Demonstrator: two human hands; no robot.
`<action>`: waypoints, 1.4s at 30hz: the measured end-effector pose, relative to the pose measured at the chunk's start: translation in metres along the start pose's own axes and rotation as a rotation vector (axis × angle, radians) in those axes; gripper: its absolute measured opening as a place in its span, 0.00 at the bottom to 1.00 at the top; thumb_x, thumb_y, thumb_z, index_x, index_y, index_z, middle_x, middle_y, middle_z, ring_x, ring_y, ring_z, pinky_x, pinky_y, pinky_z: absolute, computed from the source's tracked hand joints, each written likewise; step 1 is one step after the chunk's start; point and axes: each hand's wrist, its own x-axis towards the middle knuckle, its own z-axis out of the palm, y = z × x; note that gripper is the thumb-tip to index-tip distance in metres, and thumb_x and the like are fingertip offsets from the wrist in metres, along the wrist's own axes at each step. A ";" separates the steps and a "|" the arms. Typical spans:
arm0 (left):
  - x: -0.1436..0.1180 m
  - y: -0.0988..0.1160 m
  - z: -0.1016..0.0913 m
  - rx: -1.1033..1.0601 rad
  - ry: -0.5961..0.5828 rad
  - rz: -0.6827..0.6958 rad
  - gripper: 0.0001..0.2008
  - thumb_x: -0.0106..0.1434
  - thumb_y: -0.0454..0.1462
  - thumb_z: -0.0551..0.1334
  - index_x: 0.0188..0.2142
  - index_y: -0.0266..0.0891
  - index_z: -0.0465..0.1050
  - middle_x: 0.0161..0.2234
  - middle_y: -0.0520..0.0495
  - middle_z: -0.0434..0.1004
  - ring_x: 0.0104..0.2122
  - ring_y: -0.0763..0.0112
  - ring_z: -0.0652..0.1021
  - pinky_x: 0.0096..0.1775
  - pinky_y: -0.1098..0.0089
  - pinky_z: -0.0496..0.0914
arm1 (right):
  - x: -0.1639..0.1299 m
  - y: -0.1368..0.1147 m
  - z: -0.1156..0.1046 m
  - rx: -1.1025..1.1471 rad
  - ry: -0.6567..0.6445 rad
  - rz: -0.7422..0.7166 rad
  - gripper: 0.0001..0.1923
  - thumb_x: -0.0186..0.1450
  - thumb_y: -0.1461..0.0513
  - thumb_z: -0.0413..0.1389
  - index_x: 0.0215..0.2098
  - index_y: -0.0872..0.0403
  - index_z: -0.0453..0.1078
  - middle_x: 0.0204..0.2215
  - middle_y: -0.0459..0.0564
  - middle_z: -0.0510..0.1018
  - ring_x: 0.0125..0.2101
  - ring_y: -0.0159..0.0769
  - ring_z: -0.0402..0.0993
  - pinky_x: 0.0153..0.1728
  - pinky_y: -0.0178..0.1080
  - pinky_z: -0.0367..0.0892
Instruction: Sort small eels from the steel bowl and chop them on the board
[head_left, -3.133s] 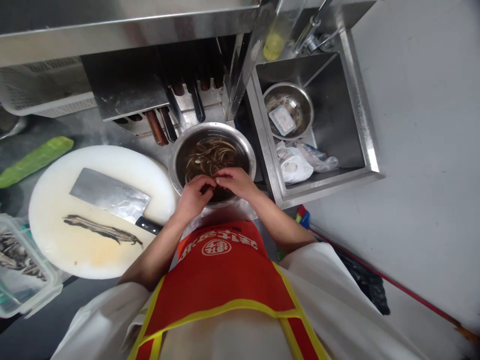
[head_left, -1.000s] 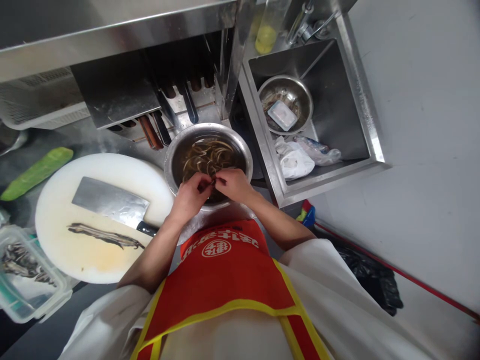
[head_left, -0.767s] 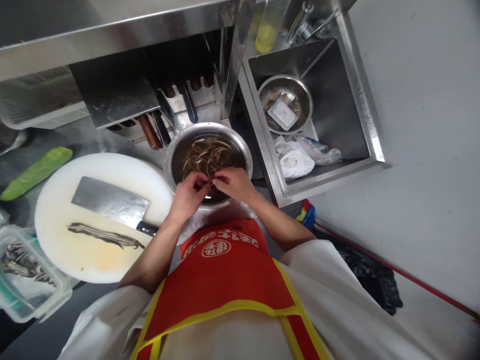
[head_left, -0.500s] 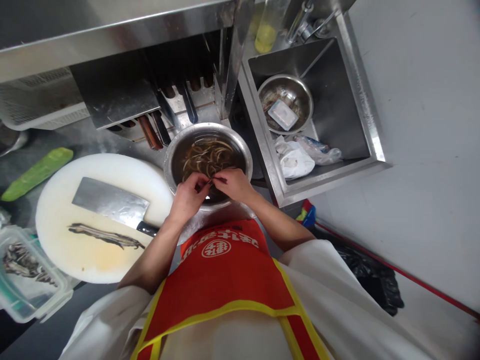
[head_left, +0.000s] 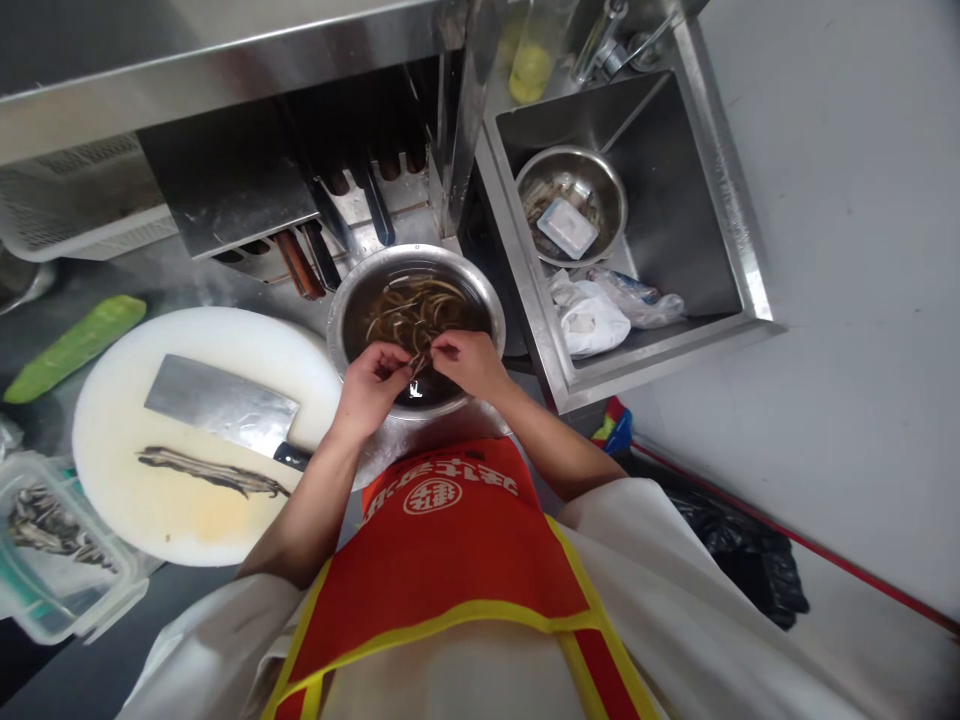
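Observation:
A steel bowl (head_left: 491, 305) of dark water holds several long brown eel strips (head_left: 409, 305). My left hand (head_left: 369, 388) and my right hand (head_left: 469, 362) meet over the bowl's near side. Between their fingertips they pinch one thin eel strip (head_left: 418, 365), each hand on one end. To the left lies a round white cutting board (head_left: 225, 500) with a cleaver (head_left: 217, 402) and a cut eel strip (head_left: 210, 470) on it.
A clear plastic box (head_left: 52, 560) with cut eel pieces sits at the far left. A green vegetable (head_left: 71, 348) lies behind the board. A knife rack (head_left: 330, 240) stands behind the bowl. The sink (head_left: 750, 290) on the right holds a steel bowl (head_left: 611, 190) and plastic bags (head_left: 592, 320).
My hands have shifted slightly up over the bowl and drawn a little apart, with the thin strip now showing between the fingertips. The rest is unchanged.

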 end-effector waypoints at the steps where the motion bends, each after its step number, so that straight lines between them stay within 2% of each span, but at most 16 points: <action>1: 0.000 0.000 0.000 -0.025 0.004 -0.008 0.08 0.51 0.37 0.67 0.33 0.40 0.74 0.26 0.53 0.74 0.26 0.74 0.71 0.30 0.73 0.65 | 0.000 0.001 0.000 0.018 0.000 -0.002 0.06 0.62 0.67 0.56 0.32 0.55 0.77 0.28 0.46 0.80 0.29 0.31 0.74 0.35 0.33 0.64; 4: 0.000 0.001 0.000 -0.079 0.008 -0.035 0.08 0.50 0.37 0.66 0.32 0.40 0.76 0.27 0.52 0.76 0.28 0.72 0.73 0.33 0.71 0.67 | 0.000 0.002 -0.001 0.044 -0.020 -0.044 0.08 0.62 0.69 0.55 0.34 0.55 0.76 0.32 0.46 0.80 0.32 0.31 0.74 0.38 0.33 0.65; 8: 0.000 0.000 0.000 -0.057 0.007 -0.047 0.09 0.51 0.37 0.65 0.33 0.40 0.76 0.29 0.51 0.77 0.29 0.71 0.74 0.34 0.70 0.68 | 0.002 -0.003 -0.004 0.033 -0.068 -0.086 0.12 0.68 0.65 0.53 0.28 0.55 0.73 0.31 0.48 0.77 0.35 0.32 0.73 0.40 0.34 0.64; 10: 0.000 -0.001 -0.001 -0.025 -0.001 -0.037 0.09 0.52 0.38 0.65 0.34 0.40 0.76 0.29 0.51 0.77 0.29 0.72 0.74 0.34 0.71 0.68 | 0.003 -0.006 -0.004 0.075 -0.080 -0.055 0.13 0.69 0.61 0.54 0.29 0.55 0.74 0.31 0.48 0.78 0.35 0.32 0.73 0.39 0.34 0.64; 14: 0.000 -0.004 -0.001 0.041 -0.004 -0.022 0.10 0.52 0.40 0.65 0.35 0.40 0.75 0.28 0.52 0.76 0.28 0.72 0.72 0.32 0.71 0.67 | 0.003 -0.010 0.000 0.179 -0.107 0.054 0.07 0.67 0.60 0.58 0.37 0.55 0.76 0.34 0.47 0.80 0.36 0.32 0.75 0.39 0.34 0.66; 17: 0.000 -0.006 0.001 0.022 0.028 -0.031 0.11 0.53 0.42 0.67 0.35 0.40 0.74 0.27 0.53 0.74 0.26 0.73 0.71 0.30 0.72 0.66 | 0.002 -0.012 0.006 0.244 -0.083 0.087 0.05 0.65 0.62 0.58 0.39 0.54 0.76 0.37 0.47 0.81 0.38 0.33 0.77 0.42 0.35 0.68; 20: 0.000 -0.009 0.004 -0.052 0.096 -0.045 0.13 0.53 0.43 0.69 0.34 0.40 0.72 0.28 0.53 0.74 0.26 0.75 0.71 0.30 0.73 0.66 | 0.000 -0.014 0.010 0.256 0.012 0.083 0.09 0.63 0.62 0.61 0.41 0.54 0.73 0.38 0.49 0.79 0.39 0.34 0.76 0.41 0.36 0.69; 23: 0.001 -0.011 0.007 -0.107 0.133 -0.044 0.13 0.53 0.42 0.69 0.34 0.40 0.71 0.28 0.53 0.75 0.25 0.76 0.71 0.29 0.73 0.65 | -0.001 -0.015 0.012 0.150 0.098 0.023 0.07 0.62 0.61 0.62 0.37 0.54 0.71 0.37 0.49 0.77 0.36 0.34 0.73 0.38 0.36 0.68; 25: 0.001 -0.013 0.007 -0.132 0.141 -0.034 0.12 0.53 0.41 0.69 0.34 0.40 0.70 0.27 0.54 0.74 0.24 0.77 0.70 0.28 0.74 0.65 | -0.002 -0.015 0.013 0.084 0.097 -0.049 0.03 0.65 0.62 0.59 0.35 0.54 0.72 0.36 0.50 0.76 0.36 0.34 0.72 0.39 0.37 0.68; 28: 0.001 -0.014 0.007 -0.125 0.152 -0.019 0.11 0.54 0.40 0.69 0.34 0.40 0.70 0.25 0.55 0.73 0.23 0.77 0.70 0.28 0.74 0.65 | -0.003 -0.014 0.013 0.013 0.061 -0.139 0.05 0.68 0.63 0.56 0.38 0.53 0.75 0.39 0.51 0.76 0.41 0.35 0.73 0.44 0.38 0.68; 31: -0.001 -0.011 0.006 -0.037 0.166 -0.006 0.10 0.56 0.41 0.67 0.35 0.40 0.71 0.27 0.54 0.75 0.25 0.75 0.72 0.29 0.73 0.66 | -0.004 -0.014 0.013 -0.069 0.008 -0.172 0.08 0.67 0.64 0.56 0.42 0.52 0.76 0.42 0.51 0.77 0.44 0.37 0.73 0.49 0.39 0.68; 34: -0.005 -0.004 0.003 0.174 0.164 0.062 0.07 0.60 0.40 0.65 0.37 0.41 0.73 0.30 0.52 0.77 0.29 0.72 0.75 0.33 0.72 0.68 | -0.005 -0.017 0.011 -0.154 -0.015 -0.166 0.09 0.67 0.64 0.56 0.43 0.52 0.76 0.42 0.52 0.77 0.45 0.38 0.73 0.48 0.39 0.68; 38: -0.011 0.006 -0.001 0.504 0.065 0.184 0.06 0.63 0.38 0.61 0.40 0.42 0.75 0.36 0.49 0.80 0.34 0.68 0.78 0.40 0.69 0.70 | -0.005 -0.021 0.008 -0.294 -0.046 -0.149 0.08 0.67 0.64 0.55 0.37 0.53 0.76 0.38 0.52 0.77 0.41 0.38 0.72 0.44 0.38 0.66; 42: -0.011 0.009 -0.001 0.621 -0.037 0.225 0.08 0.64 0.35 0.60 0.43 0.43 0.75 0.39 0.48 0.81 0.39 0.64 0.80 0.45 0.67 0.70 | -0.005 -0.021 0.009 -0.410 -0.067 -0.141 0.08 0.65 0.65 0.54 0.32 0.54 0.75 0.34 0.52 0.77 0.38 0.39 0.71 0.41 0.39 0.64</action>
